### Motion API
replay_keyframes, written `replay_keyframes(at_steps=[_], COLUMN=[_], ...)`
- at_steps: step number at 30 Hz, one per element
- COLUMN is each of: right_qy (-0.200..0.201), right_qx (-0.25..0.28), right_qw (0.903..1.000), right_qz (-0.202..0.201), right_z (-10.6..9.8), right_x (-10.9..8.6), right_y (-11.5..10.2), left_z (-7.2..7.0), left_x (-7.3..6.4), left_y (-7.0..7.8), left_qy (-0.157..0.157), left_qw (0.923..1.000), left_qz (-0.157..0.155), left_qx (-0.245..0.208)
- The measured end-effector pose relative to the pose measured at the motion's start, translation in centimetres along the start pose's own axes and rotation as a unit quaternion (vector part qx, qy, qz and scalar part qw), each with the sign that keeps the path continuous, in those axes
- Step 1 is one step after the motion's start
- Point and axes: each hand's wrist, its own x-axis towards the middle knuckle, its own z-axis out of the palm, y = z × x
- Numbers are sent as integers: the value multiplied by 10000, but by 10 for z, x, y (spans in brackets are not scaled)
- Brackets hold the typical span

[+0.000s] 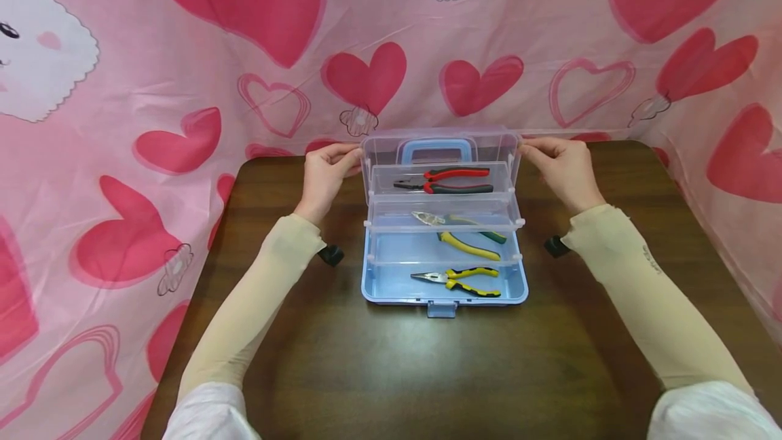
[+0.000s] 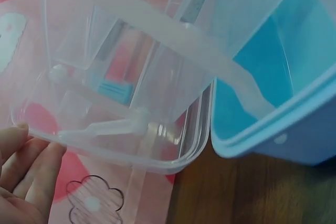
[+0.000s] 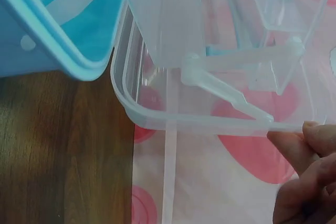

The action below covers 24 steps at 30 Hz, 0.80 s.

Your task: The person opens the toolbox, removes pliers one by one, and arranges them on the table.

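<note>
A toolbox with a light blue base (image 1: 403,284) stands open in the head view, its clear lid (image 1: 379,142) raised at the back. My left hand (image 1: 326,178) pinches the lid's left edge, and my right hand (image 1: 565,172) pinches its right edge. Both wrist views show fingertips on the lid's rim. Two clear trays are fanned out in steps above the base. Red-and-black pliers (image 1: 455,189) lie in the upper tray. Yellow-and-green pliers (image 1: 470,244) show through the clear plastic below. At the front of the base lie yellow-and-black long-nose pliers (image 1: 455,281).
The toolbox sits on a dark wooden table (image 1: 391,372). Behind and beside the table hangs a pink cloth (image 1: 195,73) with heart prints. A blue handle (image 1: 436,148) shows through the lid, and a blue latch (image 1: 441,309) hangs at the front of the base.
</note>
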Motion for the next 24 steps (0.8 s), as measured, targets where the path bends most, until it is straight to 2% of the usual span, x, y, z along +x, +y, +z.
replay_keyframes(at_steps=[7, 15, 20, 24], right_qy=[-49, -160, -252, -433], right_qx=[121, 159, 164, 78], right_qw=[9999, 9997, 9995, 9990], right_qz=[10, -18, -19, -20], right_z=[4, 7, 8, 10], right_x=[0, 2, 4, 3], right_y=[1, 5, 9, 10], left_z=[0, -2, -2, -3], left_x=[1, 2, 2, 2], left_y=[-3, -4, -7, -10], left_qy=[-94, -419, -449, -489], left_qw=[9996, 9979, 9971, 9949], left_qz=[-212, -264, -352, -382], left_qx=[184, 412, 508, 792])
